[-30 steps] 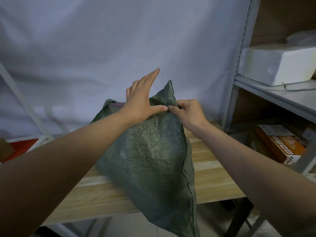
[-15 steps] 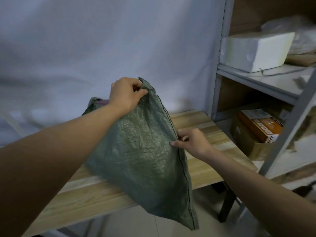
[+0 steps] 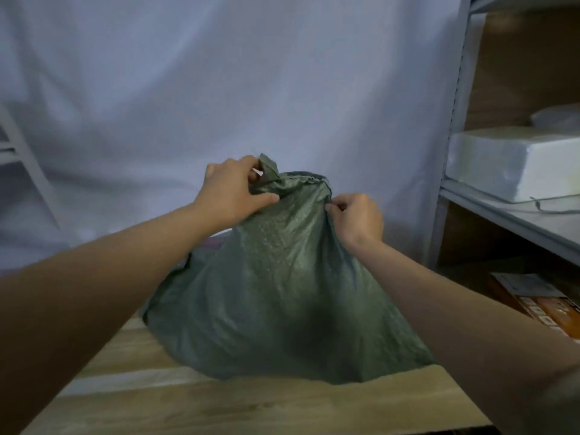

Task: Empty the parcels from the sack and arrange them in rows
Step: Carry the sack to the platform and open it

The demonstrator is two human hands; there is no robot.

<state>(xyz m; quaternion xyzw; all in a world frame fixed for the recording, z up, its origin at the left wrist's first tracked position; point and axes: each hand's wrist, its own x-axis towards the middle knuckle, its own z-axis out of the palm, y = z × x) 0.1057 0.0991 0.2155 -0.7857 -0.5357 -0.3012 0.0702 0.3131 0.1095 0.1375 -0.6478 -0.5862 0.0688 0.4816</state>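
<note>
Right hand (image 3: 357, 218) moved up from sack's side seam to its top edge, green woven sack (image 3: 282, 293) now fully on wooden table (image 3: 219, 403), left hand (image 3: 230, 191) gripping bunched top corner, right fingers pinching fabric, shelf (image 3: 514, 208) at right with white foam block (image 3: 514, 161)

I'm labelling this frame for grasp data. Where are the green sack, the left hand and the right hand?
green sack (image 3: 282, 296): head view, on its woven front face.
left hand (image 3: 230, 191): head view, back of the hand gripping the sack's top.
right hand (image 3: 361, 218): head view, back of the hand pinching the sack's edge.
</note>
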